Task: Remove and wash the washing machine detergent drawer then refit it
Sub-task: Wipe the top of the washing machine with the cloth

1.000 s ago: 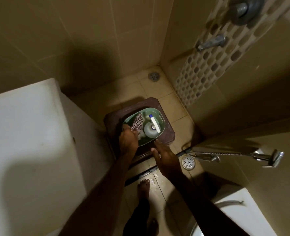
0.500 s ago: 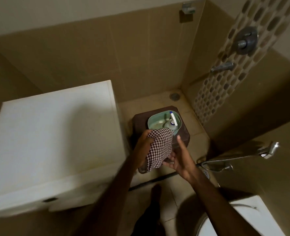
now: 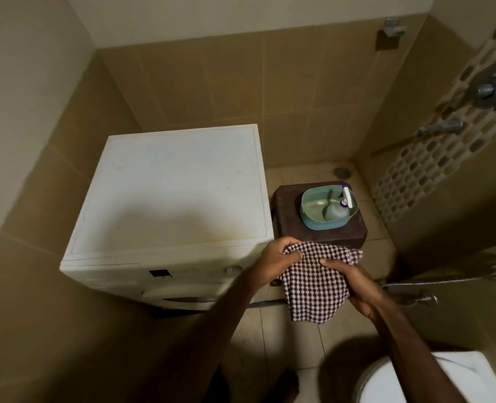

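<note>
A white front-loading washing machine [image 3: 177, 193] fills the left middle; its detergent drawer front [image 3: 101, 271] sits flush at the top left of the front panel. In front of the machine's right corner I hold a brown-and-white checked cloth [image 3: 316, 289] with both hands. My left hand [image 3: 278, 254] grips its upper left edge. My right hand [image 3: 354, 282] pinches its right side. The cloth hangs down between them.
A brown stool [image 3: 319, 234] stands right of the machine and carries a green basin [image 3: 325, 225] with a white bottle and a brush in it. A white toilet [image 3: 433, 382] is at the bottom right. Taps, a spray hose and a floor drain are along the right wall.
My left hand lifted the checked cloth out of the green basin and up beside the machine's corner. My right hand took hold of it too. The view rose toward the machine.
</note>
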Action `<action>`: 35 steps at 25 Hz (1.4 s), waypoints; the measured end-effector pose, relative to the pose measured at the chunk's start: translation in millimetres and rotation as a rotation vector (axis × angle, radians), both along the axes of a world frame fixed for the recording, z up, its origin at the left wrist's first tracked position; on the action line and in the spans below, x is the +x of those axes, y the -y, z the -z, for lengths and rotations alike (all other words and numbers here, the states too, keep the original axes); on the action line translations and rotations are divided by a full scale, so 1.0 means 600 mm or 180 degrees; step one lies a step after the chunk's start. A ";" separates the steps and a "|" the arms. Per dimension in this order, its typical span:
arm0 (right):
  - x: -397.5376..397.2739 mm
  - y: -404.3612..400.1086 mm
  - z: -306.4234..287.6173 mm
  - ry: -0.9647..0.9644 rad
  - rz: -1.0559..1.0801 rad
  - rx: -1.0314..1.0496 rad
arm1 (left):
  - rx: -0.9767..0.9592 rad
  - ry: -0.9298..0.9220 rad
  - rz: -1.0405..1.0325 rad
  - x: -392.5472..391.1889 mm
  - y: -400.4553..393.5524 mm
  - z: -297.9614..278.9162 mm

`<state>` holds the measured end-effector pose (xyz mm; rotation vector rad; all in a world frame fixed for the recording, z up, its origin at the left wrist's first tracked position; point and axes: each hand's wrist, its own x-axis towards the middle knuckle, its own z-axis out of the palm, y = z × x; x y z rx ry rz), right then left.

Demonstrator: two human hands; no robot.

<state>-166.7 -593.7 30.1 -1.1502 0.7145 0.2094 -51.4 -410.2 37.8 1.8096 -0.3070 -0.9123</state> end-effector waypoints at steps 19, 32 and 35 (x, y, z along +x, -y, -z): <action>0.217 -0.322 0.083 -0.0522 -0.0455 -0.3677 | 0.1903 0.3011 0.0207 0.372 -0.583 0.048; 0.279 -0.659 0.177 -0.0163 -0.0971 -0.5003 | 0.1622 0.3468 0.0358 0.389 -0.605 0.060; 0.277 -0.720 0.203 0.0337 -0.1488 -0.5233 | 0.1613 0.3526 0.0435 0.390 -0.604 0.061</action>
